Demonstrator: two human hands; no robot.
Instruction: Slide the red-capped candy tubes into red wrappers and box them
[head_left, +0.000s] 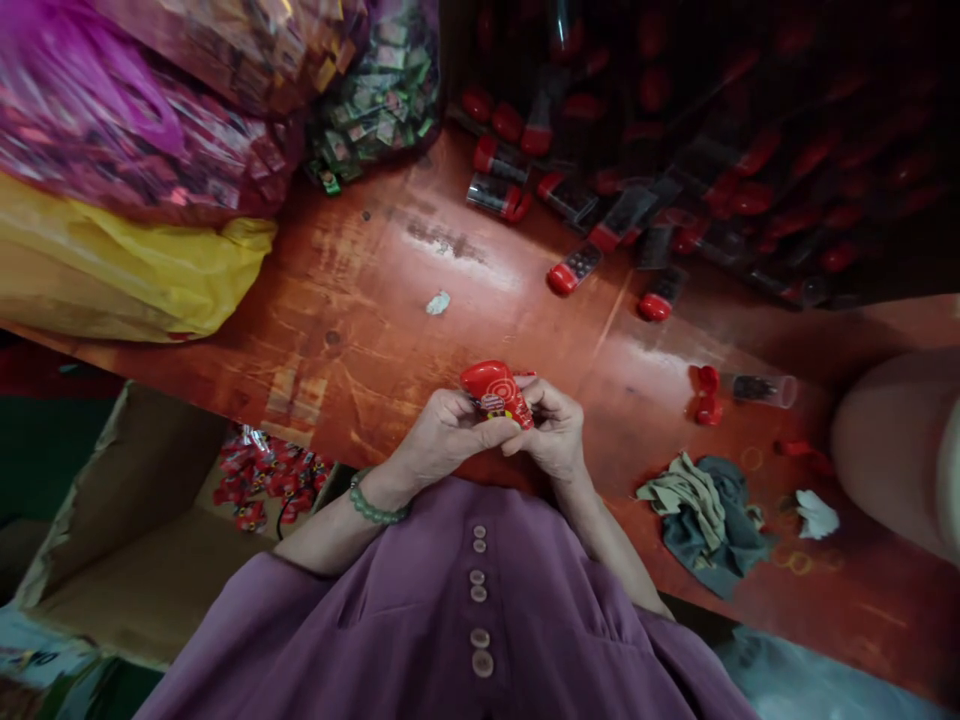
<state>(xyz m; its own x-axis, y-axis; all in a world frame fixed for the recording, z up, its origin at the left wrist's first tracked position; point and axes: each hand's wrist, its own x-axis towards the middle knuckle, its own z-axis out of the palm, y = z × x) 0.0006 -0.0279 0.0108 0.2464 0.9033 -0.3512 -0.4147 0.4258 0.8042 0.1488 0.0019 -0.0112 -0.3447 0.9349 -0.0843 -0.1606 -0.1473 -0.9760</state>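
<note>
Holding between them one small red printed packet point(496, 388), the left hand point(442, 430) and the right hand point(553, 425) meet just before the purple garment point(420, 580). Each hand pinches the packet with thumb and bent fingers, left at its nine o'clock, right at its three o'clock. The packet is lifted near the front edge of the reddish table point(390, 330); whether it touches the wood, I cannot tell. A green bead bracelet point(379, 512) circles the left wrist.

Seen from the packet, a pale scrap point(437, 302) lies near, at eleven o'clock. At one to two o'clock many red-capped clear tubes point(576, 268) are scattered, going into shadow. One loose tube point(763, 389) lies at three o'clock, crumpled cloths point(705, 520) at four. At eight o'clock stands a cardboard box point(142, 560) with red items point(266, 480) inside; at ten, a yellow bag point(135, 265).
</note>
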